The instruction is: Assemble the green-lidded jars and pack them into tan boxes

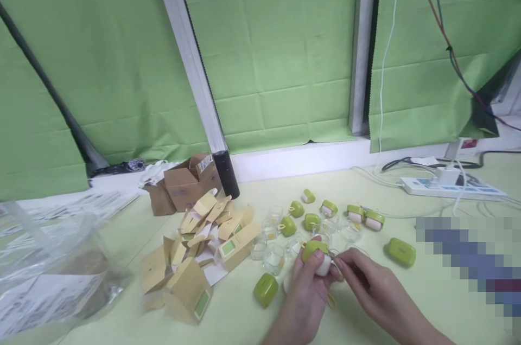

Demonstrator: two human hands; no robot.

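Note:
My left hand (pixel 304 296) is wrapped round a small case with a green lid (pixel 312 248) and a white body, its thumb on the front. My right hand (pixel 368 279) pinches at the case's right edge. Something thin shows at those fingertips, too small to name. Close by on the table lie clear plastic cups (pixel 273 259) and several more small green-lidded cases (pixel 287 225), some with yellow loops. A larger green case (pixel 266 289) lies left of my left hand, and another green case (pixel 401 252) lies beyond my right hand.
Opened cardboard packs (pixel 240 247) are heaped on the left, before a brown box (pixel 191 185) and a black cylinder (pixel 227 174). A clear plastic bag (pixel 77 274) lies at far left. A power strip (pixel 427 187) with cables sits at the back right.

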